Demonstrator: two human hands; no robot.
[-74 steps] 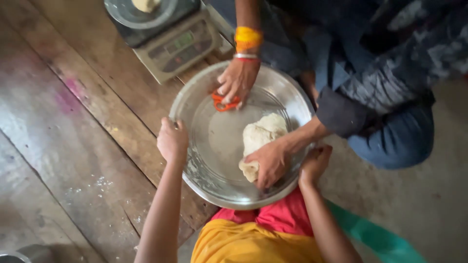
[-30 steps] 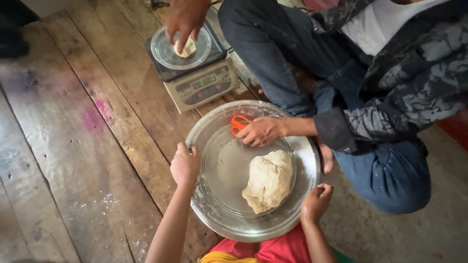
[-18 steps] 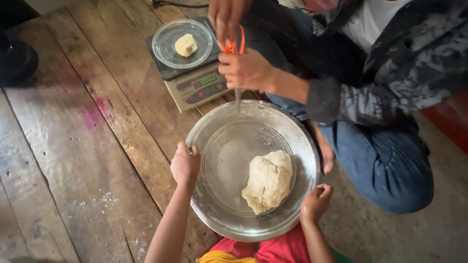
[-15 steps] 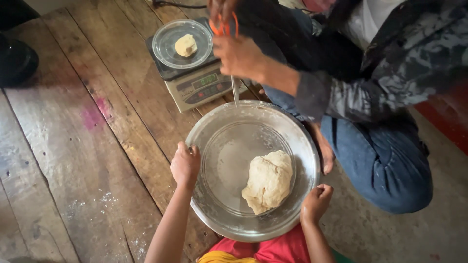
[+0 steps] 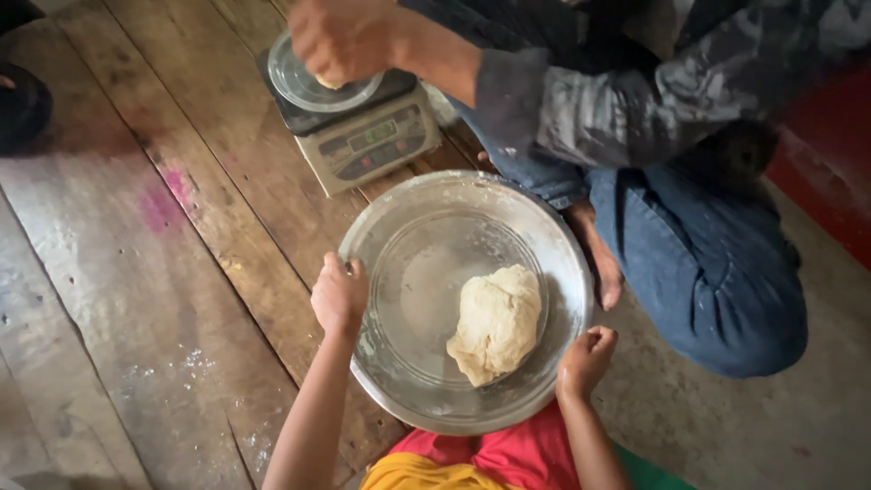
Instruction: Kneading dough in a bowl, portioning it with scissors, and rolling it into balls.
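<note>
Left hand (image 5: 339,295) raised from a bare forearm, fingers curled over in a loose grip, right hand (image 5: 587,356) closed into a fist with knuckles up, both arms reaching forward, set well apart, wrists straight

One screen: a small rectangular display (image 5: 375,136), pale green-grey, set in the sloping front panel of a beige kitchen scale (image 5: 358,132) standing on the wooden floor (image 5: 136,272) just beyond the metal basin (image 5: 381,245). Beside the display, toward the panel's right end, sit a few small round buttons (image 5: 410,121), too blurred to tell colours surely. No packages, labels or signs are in view.
</note>
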